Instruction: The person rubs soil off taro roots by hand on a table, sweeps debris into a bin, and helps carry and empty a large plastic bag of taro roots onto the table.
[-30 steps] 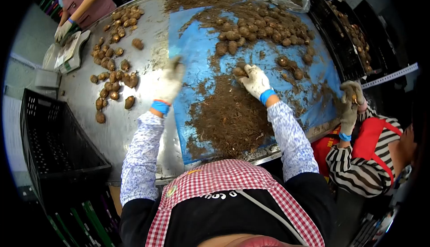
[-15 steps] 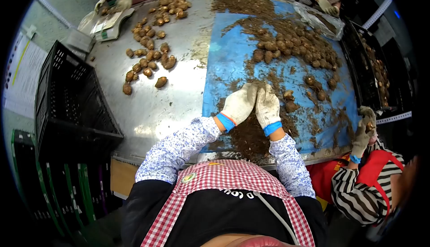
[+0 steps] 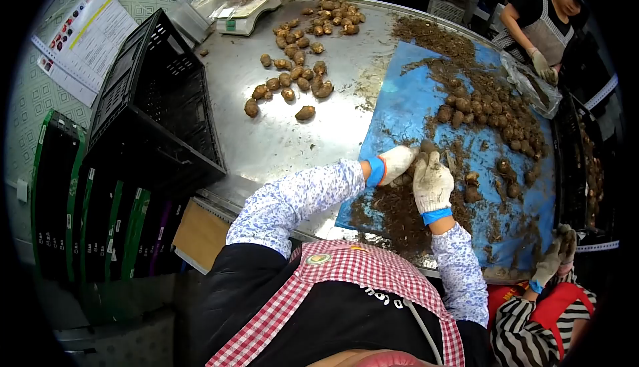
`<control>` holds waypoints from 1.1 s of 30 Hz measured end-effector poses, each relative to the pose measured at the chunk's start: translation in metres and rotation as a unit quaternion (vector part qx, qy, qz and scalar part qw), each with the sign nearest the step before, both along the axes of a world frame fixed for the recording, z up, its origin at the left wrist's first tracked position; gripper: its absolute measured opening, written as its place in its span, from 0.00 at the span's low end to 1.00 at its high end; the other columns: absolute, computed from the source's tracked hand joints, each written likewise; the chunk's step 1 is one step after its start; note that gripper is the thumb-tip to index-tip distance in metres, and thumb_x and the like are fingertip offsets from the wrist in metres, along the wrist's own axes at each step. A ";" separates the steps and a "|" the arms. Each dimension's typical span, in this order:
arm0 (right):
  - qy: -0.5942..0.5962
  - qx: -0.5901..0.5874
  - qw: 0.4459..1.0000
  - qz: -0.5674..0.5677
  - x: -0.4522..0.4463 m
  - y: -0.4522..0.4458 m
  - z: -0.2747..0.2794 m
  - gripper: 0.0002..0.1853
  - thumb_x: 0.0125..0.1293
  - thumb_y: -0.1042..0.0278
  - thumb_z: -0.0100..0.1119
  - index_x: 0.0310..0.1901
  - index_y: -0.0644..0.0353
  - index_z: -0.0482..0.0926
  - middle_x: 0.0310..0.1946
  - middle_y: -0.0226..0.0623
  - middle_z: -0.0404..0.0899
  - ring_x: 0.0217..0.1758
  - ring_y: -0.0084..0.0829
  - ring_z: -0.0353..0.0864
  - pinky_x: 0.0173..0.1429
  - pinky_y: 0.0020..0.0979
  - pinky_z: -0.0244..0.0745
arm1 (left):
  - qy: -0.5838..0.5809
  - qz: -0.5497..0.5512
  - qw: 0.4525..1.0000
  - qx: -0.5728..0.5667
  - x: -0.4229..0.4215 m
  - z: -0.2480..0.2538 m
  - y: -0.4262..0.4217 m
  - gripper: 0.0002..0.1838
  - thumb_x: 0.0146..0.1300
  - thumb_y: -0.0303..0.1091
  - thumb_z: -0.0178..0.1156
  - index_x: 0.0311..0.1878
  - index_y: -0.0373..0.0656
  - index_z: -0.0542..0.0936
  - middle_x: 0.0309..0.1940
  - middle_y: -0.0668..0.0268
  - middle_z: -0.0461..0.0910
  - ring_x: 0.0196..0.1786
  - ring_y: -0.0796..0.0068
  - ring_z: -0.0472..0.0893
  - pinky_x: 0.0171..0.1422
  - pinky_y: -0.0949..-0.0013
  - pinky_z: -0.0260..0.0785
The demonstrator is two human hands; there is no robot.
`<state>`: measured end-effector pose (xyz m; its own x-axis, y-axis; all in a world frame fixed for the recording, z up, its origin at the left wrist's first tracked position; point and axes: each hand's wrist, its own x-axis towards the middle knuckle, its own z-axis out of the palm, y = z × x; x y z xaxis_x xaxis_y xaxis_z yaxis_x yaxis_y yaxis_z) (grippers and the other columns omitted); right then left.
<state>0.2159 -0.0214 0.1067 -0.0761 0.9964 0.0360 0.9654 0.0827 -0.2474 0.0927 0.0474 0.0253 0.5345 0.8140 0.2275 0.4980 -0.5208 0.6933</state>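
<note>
Both hands wear pale, soil-stained gloves with blue wristbands. My right hand point(image 3: 433, 184) is closed around a brown tuber point(image 3: 428, 147), whose top shows above the fingers. Close against it on the left, my left hand point(image 3: 397, 165) is closed, its fingertips by the same tuber; what it grips, if anything, is hidden. Under the hands lies a heap of dark soil and root fibres point(image 3: 399, 224) on the blue sheet point(image 3: 393, 111). A pile of soil-covered tubers point(image 3: 492, 111) spreads beyond, and cleaner tubers point(image 3: 293, 74) lie on the metal table point(image 3: 266, 147) to the left.
An empty black crate point(image 3: 166, 124) stands at the table's left edge. A scale point(image 3: 246, 15) sits at the far left, with a co-worker's gloved hands beside it. Another co-worker is at the far right, near a plastic bag point(image 3: 532, 87). A third, in striped sleeves, works at the near right.
My left hand came in from the metal side to meet my right hand over the soil heap. The view has turned left, so the table appears farther right.
</note>
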 end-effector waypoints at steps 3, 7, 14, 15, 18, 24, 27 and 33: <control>0.153 0.066 0.985 -0.046 0.010 0.011 -0.032 0.13 0.69 0.70 0.47 0.52 0.66 0.70 0.45 0.55 0.78 0.39 0.47 0.82 0.38 0.41 0.78 | 0.115 0.057 0.950 0.286 0.009 -0.019 -0.003 0.17 0.63 0.32 0.53 0.53 0.33 0.73 0.36 0.45 0.79 0.37 0.55 0.83 0.36 0.59 0.76; 0.149 0.259 0.950 0.094 0.026 0.025 -0.070 0.12 0.64 0.76 0.47 0.48 0.68 0.74 0.32 0.49 0.79 0.36 0.46 0.80 0.37 0.39 0.76 | 0.084 0.072 0.991 0.076 -0.005 0.086 -0.042 0.20 0.69 0.33 0.49 0.60 0.33 0.70 0.39 0.45 0.81 0.35 0.58 0.84 0.37 0.61 0.78; 0.552 0.072 0.830 -0.029 0.011 0.002 -0.015 0.14 0.73 0.62 0.47 0.49 0.62 0.76 0.33 0.34 0.79 0.26 0.22 0.77 0.24 0.25 0.70 | -0.419 0.079 0.870 -0.247 0.002 0.064 -0.039 0.31 0.74 0.58 0.40 0.58 0.38 0.73 0.43 0.62 0.81 0.36 0.76 0.83 0.37 0.77 0.79; 0.580 0.002 0.810 -0.086 0.011 -0.007 0.014 0.13 0.73 0.63 0.48 0.50 0.62 0.76 0.34 0.34 0.79 0.29 0.22 0.78 0.27 0.25 0.72 | -0.422 0.072 0.854 -0.296 -0.006 0.061 -0.037 0.31 0.74 0.58 0.40 0.58 0.38 0.74 0.43 0.62 0.81 0.36 0.78 0.82 0.36 0.78 0.78; 0.549 -0.016 0.835 -0.039 0.030 -0.008 0.010 0.15 0.69 0.63 0.54 0.52 0.62 0.75 0.38 0.38 0.81 0.39 0.29 0.82 0.39 0.30 0.77 | -0.436 0.065 0.830 -0.342 -0.008 0.066 -0.038 0.28 0.75 0.56 0.41 0.59 0.41 0.73 0.44 0.61 0.79 0.33 0.82 0.79 0.31 0.81 0.74; 0.229 -0.098 0.968 -0.023 0.032 -0.006 0.044 0.20 0.64 0.50 0.60 0.38 0.63 0.77 0.35 0.49 0.79 0.39 0.48 0.80 0.41 0.39 0.76 | -0.345 0.054 0.901 -0.258 -0.002 0.073 -0.048 0.29 0.72 0.59 0.46 0.63 0.46 0.72 0.41 0.62 0.79 0.34 0.81 0.78 0.35 0.79 0.73; 0.092 0.063 0.979 0.172 0.036 -0.008 0.011 0.16 0.64 0.56 0.58 0.36 0.63 0.77 0.33 0.48 0.78 0.39 0.45 0.80 0.42 0.39 0.77 | -0.331 0.035 0.892 -0.305 -0.009 0.073 -0.048 0.24 0.74 0.51 0.47 0.62 0.43 0.72 0.46 0.63 0.77 0.40 0.80 0.78 0.38 0.78 0.75; 0.128 0.022 0.987 0.096 0.065 0.002 -0.069 0.07 0.63 0.70 0.57 0.40 0.61 0.79 0.35 0.44 0.80 0.42 0.42 0.80 0.49 0.37 0.79 | -0.440 -0.012 0.821 -0.363 -0.025 0.080 -0.049 0.21 0.74 0.44 0.49 0.60 0.40 0.73 0.46 0.63 0.78 0.40 0.80 0.77 0.37 0.77 0.74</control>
